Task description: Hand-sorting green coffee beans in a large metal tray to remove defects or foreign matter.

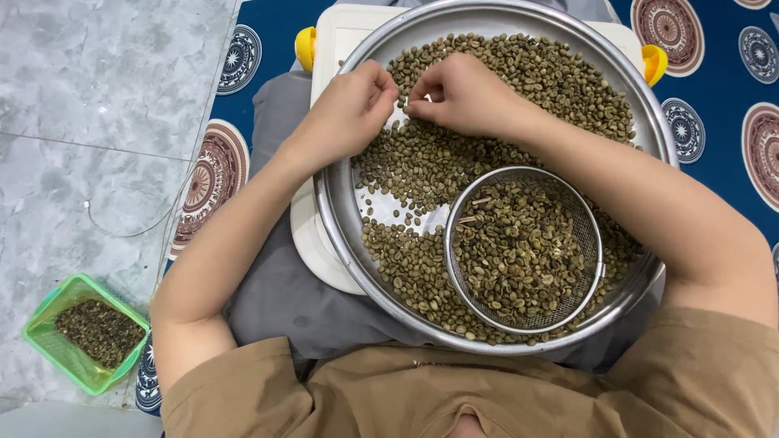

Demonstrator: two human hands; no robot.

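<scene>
A wide steel pan rests on my lap, spread with greenish raw coffee beans. Inside it, at the near right, sits a round wire-mesh sieve holding darker beans and bits of husk. My left hand and my right hand meet over the beans at the pan's far middle, fingers curled and pinching at beans beside a bare patch of steel. Whether either hand holds a bean is hidden by the fingers.
The pan sits on a white tray or board with yellow knobs, over grey cloth. A green plastic basket of dark beans stands on the marble floor at the left. A blue patterned mat lies beneath.
</scene>
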